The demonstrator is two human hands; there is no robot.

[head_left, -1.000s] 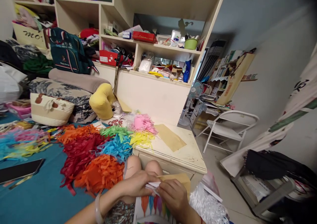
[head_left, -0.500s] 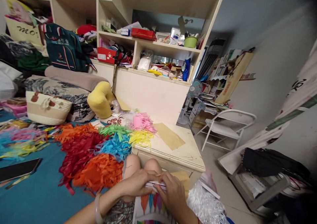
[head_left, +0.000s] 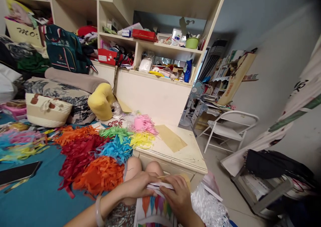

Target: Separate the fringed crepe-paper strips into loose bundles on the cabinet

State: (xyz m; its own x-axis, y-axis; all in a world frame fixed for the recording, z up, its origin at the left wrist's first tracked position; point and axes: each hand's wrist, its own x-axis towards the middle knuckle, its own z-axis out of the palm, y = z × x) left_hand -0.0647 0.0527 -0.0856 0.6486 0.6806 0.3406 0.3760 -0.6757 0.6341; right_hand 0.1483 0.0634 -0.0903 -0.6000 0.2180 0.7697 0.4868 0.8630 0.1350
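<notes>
My left hand point(head_left: 137, 186) and my right hand point(head_left: 177, 197) meet low in the head view, above my knees. Both pinch a small white folded paper strip point(head_left: 160, 186) between their fingers. Under the hands lies a white sheet with coloured pennant shapes point(head_left: 154, 208), and a tan envelope edge shows behind my right hand. A bangle sits on my left wrist. Just left of my hands lie heaps of cut paper fringe: orange point(head_left: 100, 175), dark red point(head_left: 79, 153), blue point(head_left: 116, 148), green, yellow and pink.
A cream cabinet top point(head_left: 187, 155) carries a brown envelope point(head_left: 170, 138). A white fringe bundle point(head_left: 208, 208) lies at my right. A phone point(head_left: 17, 172) rests on the blue bedcover. Cluttered shelves stand behind; a white folding chair point(head_left: 229, 128) is at the right.
My right hand has slid a little forward along the white strip, its fingers now over the top of it. The view has shifted slightly.
</notes>
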